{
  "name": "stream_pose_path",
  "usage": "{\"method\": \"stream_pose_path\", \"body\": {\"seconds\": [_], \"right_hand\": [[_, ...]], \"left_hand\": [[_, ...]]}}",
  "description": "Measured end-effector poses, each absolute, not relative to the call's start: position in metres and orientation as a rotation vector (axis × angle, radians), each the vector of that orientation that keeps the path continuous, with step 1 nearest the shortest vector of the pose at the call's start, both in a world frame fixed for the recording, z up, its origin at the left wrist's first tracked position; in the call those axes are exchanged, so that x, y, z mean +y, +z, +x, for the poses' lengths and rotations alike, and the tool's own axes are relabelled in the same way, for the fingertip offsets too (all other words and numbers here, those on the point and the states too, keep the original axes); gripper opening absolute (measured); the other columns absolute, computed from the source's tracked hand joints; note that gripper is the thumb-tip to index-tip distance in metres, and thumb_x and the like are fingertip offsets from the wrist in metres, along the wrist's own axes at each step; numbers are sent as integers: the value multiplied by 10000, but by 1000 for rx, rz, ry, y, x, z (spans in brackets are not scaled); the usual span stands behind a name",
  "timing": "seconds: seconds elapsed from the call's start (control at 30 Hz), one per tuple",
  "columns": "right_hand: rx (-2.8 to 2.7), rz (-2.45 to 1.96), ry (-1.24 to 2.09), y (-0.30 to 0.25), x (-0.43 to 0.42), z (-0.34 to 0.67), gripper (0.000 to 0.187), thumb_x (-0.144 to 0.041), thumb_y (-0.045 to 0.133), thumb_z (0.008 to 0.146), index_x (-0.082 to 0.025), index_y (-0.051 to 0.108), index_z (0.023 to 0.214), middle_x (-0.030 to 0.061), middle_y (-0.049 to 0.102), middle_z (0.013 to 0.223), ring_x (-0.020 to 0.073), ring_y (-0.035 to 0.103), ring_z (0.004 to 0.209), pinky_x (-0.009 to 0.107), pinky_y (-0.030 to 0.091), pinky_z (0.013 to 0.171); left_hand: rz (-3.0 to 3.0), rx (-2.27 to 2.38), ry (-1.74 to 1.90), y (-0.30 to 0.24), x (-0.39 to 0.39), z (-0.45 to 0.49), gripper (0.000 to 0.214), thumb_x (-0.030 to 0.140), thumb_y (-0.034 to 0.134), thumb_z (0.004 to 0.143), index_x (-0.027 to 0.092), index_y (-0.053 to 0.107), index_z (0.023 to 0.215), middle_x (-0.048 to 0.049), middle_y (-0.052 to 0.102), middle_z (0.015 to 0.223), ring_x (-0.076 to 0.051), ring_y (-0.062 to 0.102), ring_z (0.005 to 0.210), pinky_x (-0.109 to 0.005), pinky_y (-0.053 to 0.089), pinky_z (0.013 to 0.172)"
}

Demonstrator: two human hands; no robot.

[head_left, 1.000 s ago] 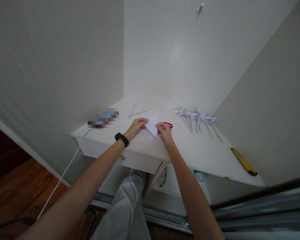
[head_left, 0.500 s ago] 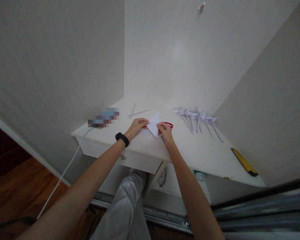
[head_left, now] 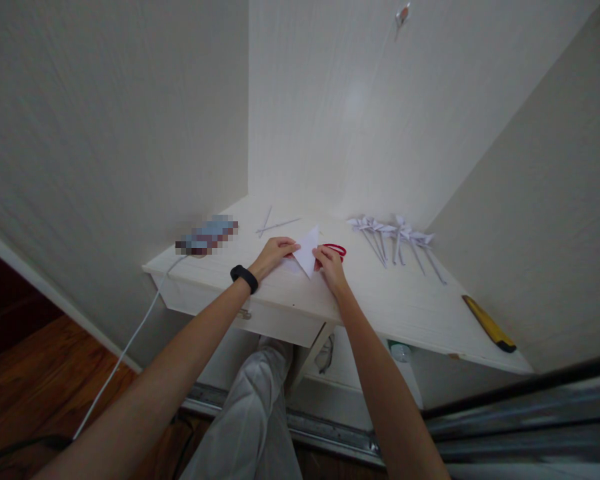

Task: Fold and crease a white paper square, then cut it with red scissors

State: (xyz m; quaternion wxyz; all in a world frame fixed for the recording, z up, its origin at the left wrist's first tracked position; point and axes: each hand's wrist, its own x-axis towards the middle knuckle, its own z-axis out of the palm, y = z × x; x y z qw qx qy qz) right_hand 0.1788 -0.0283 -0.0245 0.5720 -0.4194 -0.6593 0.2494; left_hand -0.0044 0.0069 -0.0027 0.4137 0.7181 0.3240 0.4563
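Observation:
Between both hands a small white sheet of paper point(head_left: 307, 251) is held up slightly above the table, one corner pointing away from me. My left hand point(head_left: 279, 250) pinches its left corner, and a black band sits on that wrist. My right hand point(head_left: 329, 260) pinches the right side between thumb and fingers. Behind the right fingers show the red handles of scissors point(head_left: 339, 251); the rest of them is hidden. Another piece of white paper point(head_left: 291, 265) lies flat under the held one, partly covered.
Thin paper sticks point(head_left: 279, 225) lie farther back. Several paper pinwheels point(head_left: 395, 232) on sticks rest along the back right. A yellow utility knife point(head_left: 487, 323) lies at the right edge. At left a blurred-out device point(head_left: 207, 235) trails a white cable point(head_left: 145, 320).
The held paper has tilted a little, its near corner shifting slightly to the left. Both hands stay in nearly the same place.

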Motion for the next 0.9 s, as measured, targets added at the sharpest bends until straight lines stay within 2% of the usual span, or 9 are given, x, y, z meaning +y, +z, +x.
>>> {"method": "stream_pose_path", "body": {"seconds": [0.27, 0.43, 0.9], "right_hand": [[-1525, -1013, 563, -25, -27, 179, 219, -331, 578, 955, -145, 626, 1062, 45, 662, 982, 155, 654, 780, 316, 569, 677], [-1525, -1013, 537, -25, -27, 179, 222, -327, 582, 953, -146, 625, 1075, 51, 661, 1010, 165, 657, 813, 333, 571, 705], [-1507, -1056, 476, -23, -31, 178, 236, -342, 581, 952, -141, 628, 1066, 46, 663, 994, 168, 660, 808, 336, 570, 703]], "left_hand": [[1858, 851, 1066, -3, 8, -4, 262, 311, 601, 924, 137, 615, 1120, -77, 655, 1083, -194, 656, 899, -385, 568, 772], [1886, 846, 1044, -3, 7, -4, 247, 315, 597, 927, 133, 622, 1093, -68, 663, 1037, -178, 659, 850, -361, 572, 735], [1935, 849, 991, -2, 3, -4, 251, 319, 592, 930, 134, 620, 1098, -68, 662, 1040, -179, 658, 852, -363, 571, 738]]}}
